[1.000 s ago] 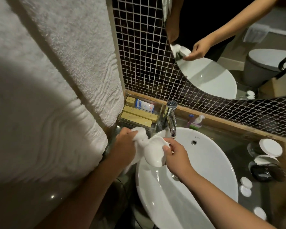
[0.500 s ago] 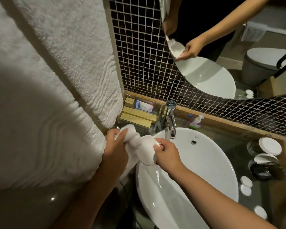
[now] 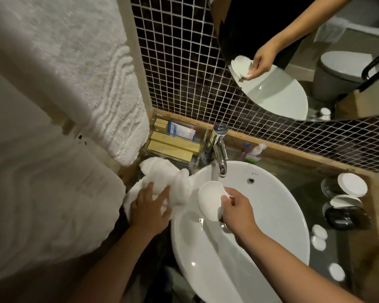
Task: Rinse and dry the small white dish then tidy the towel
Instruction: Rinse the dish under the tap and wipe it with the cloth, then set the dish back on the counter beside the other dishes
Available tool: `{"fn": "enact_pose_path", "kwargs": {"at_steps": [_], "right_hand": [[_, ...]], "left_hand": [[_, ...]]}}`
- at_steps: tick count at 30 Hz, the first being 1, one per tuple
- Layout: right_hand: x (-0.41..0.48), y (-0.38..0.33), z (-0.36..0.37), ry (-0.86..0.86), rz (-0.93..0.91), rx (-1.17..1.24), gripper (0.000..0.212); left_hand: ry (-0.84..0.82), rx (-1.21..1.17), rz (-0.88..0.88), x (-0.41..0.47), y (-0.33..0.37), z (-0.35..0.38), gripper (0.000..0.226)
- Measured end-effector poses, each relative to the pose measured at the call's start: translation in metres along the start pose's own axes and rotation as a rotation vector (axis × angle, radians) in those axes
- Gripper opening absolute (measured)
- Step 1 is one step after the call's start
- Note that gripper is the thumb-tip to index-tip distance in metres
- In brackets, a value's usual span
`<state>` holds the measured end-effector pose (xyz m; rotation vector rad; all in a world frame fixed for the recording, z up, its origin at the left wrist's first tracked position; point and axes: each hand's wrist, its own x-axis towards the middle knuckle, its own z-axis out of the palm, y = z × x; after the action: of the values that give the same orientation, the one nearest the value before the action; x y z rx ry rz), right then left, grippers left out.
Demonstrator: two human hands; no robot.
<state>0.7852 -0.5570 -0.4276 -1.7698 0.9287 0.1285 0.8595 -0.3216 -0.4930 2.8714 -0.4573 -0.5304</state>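
The small white dish (image 3: 208, 200) is held tilted over the white basin (image 3: 278, 217), just below the chrome tap (image 3: 219, 149). My right hand (image 3: 236, 209) grips its right edge. A crumpled white towel (image 3: 162, 178) lies on the counter at the basin's left rim. My left hand (image 3: 150, 207) rests flat on the towel with fingers spread. The dish and the towel are apart.
A clear tray (image 3: 175, 142) with boxed toiletries sits behind the towel. Large white towels (image 3: 53, 106) hang at the left. Small bottles (image 3: 253, 152) stand right of the tap. Glasses with white lids (image 3: 346, 193) and round white caps (image 3: 318, 237) sit at the right. A mirror (image 3: 304, 51) hangs above.
The towel was wrapped against the dish between both hands. Now the left hand has pressed the towel down onto the counter, and the right hand holds the bare dish over the basin.
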Motion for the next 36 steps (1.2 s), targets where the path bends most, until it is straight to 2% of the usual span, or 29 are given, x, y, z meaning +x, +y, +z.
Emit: {"fn": "enact_pose_path", "kwargs": {"at_steps": [5,10,16,17,18,20,23,26,29,32,36], "right_hand": [[-0.003,0.007,0.002,-0.008,0.011,-0.035,0.032],[-0.001,0.005,0.008,-0.014,0.02,-0.028,0.031],[-0.002,-0.004,-0.002,-0.029,-0.051,-0.071,0.034],[-0.004,-0.004,-0.007,-0.023,-0.065,-0.08,0.034],[-0.007,-0.005,-0.012,-0.008,-0.084,-0.088,0.033],[-0.011,-0.007,-0.025,0.046,-0.158,-0.146,0.034],[-0.012,-0.013,-0.049,0.109,-0.264,-0.295,0.032],[-0.014,-0.015,-0.077,0.144,-0.306,-0.416,0.029],[-0.017,-0.013,-0.105,0.213,-0.287,-0.383,0.037],[-0.015,-0.009,-0.135,0.207,-0.297,-0.409,0.041],[-0.011,-0.004,-0.172,0.237,-0.267,-0.355,0.04]], "left_hand": [[-0.107,0.181,0.007,0.019,-0.029,0.017,0.087],[-0.054,0.06,-0.213,0.016,-0.033,0.015,0.095],[-0.258,0.035,-0.404,0.006,-0.003,-0.001,0.091],[-0.198,0.058,-0.361,0.003,0.009,-0.011,0.091],[-0.075,0.096,-0.247,0.001,0.024,-0.022,0.096],[0.069,0.116,0.059,0.001,0.058,-0.041,0.111],[-0.044,-0.013,0.395,0.003,0.114,-0.066,0.123],[-0.067,0.017,0.647,0.004,0.159,-0.079,0.115],[-0.125,-0.021,0.719,0.005,0.195,-0.083,0.117],[-0.151,-0.005,0.748,0.006,0.23,-0.08,0.121],[-0.167,-0.038,0.751,0.007,0.273,-0.078,0.107]]}}
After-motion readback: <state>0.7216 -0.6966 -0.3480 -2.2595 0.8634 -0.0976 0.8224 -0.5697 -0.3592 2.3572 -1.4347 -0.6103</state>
